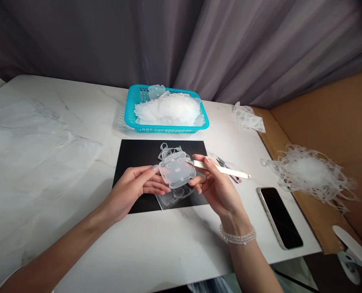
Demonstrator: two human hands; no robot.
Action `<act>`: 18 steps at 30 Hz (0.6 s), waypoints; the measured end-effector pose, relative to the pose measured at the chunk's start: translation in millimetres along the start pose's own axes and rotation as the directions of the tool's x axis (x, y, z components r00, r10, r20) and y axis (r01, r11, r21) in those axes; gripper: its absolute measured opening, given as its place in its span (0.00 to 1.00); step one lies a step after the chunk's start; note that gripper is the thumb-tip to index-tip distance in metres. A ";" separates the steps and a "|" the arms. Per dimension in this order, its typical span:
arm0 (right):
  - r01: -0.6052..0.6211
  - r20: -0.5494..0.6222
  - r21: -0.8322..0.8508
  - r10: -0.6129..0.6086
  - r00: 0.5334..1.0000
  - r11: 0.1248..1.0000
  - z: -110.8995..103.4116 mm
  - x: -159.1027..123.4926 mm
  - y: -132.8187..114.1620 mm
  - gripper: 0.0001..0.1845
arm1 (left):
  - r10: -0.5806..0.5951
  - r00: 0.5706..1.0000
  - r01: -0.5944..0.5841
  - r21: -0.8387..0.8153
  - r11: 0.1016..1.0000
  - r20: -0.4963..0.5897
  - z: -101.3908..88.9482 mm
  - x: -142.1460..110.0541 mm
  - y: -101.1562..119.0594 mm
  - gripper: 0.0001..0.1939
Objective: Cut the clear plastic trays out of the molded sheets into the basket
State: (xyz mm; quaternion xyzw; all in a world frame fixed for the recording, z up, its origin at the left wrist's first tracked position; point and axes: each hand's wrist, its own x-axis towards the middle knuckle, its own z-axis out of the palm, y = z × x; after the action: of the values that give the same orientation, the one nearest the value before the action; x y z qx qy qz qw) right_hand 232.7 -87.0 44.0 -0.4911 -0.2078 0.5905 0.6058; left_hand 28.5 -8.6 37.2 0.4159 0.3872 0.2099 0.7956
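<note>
Above a black mat (132, 162), a translucent silicone sheet (177, 171) with small holes and slots is held up, tilted toward me. My left hand (138, 183) pinches its left edge between thumb and fingers. My right hand (214, 179) grips a white-handled craft knife (226, 170), its tip touching or just over the sheet's upper right part. Lower fingers of that hand meet the sheet's right edge. Thin clear offcuts (169, 151) lie on the mat behind the sheet, and another clear piece (171, 198) lies under it, partly hidden.
A blue basket (127, 116) heaped with similar translucent sheets stands behind the mat. Small snips (234, 175) and a phone (280, 217) lie to the right. Tangled clear scrap (315, 173) is piled at the cardboard (330, 110) edge. Clear plastic film (40, 142) covers the left side.
</note>
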 end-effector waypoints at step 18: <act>0.067 0.153 -0.340 -0.015 0.988 0.938 -30.7 -4.8 -9.6 0.33 | 0.150 0.978 -0.156 0.031 0.987 0.148 -12.0 0.9 -8.0 0.41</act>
State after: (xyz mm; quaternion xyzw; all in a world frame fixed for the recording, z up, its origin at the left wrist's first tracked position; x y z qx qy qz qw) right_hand 262.2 -100.4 40.4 -0.5398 -0.3623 0.5672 0.5056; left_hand 19.6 -6.5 26.0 0.4754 0.2994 0.2312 0.7943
